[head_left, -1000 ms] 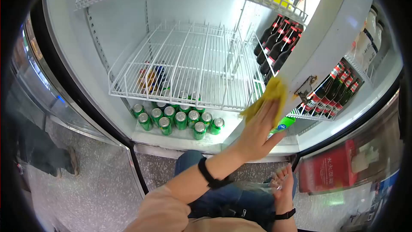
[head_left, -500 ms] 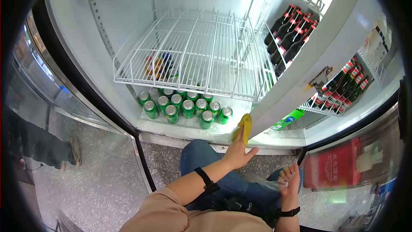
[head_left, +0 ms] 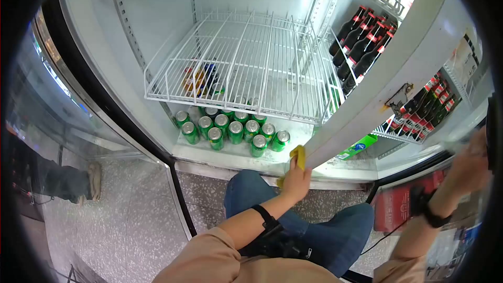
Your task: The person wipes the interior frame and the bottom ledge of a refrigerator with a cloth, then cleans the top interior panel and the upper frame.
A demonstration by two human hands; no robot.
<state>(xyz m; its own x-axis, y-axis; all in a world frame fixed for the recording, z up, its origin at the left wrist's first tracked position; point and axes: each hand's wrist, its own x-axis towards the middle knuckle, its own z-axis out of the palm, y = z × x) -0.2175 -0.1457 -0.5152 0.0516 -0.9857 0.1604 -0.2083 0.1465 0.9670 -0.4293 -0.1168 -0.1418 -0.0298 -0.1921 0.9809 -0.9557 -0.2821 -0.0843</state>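
My left hand [head_left: 297,183] is closed around a yellow cloth [head_left: 297,158], at the foot of the white fridge post [head_left: 361,99] by the cabinet's front sill. My right hand [head_left: 468,166] is raised at the far right, beside the dark edge of the right door [head_left: 491,133]. Motion smears its fingers, so its grip cannot be made out. Left of the cloth, several green drink cans [head_left: 236,132] stand upright on the cabinet floor.
A white wire shelf [head_left: 246,68] sits above the cans. Dark bottles with red caps [head_left: 361,36] lie tilted behind the post, with more bottles [head_left: 432,105] to its right. A red box [head_left: 387,209] shows by the right door. Another person's leg [head_left: 57,178] is at left.
My right hand has swung from beside my knee up to the far right. My left hand stays by the post, its fingers now wrapped more around the cloth. The view has shifted slightly.
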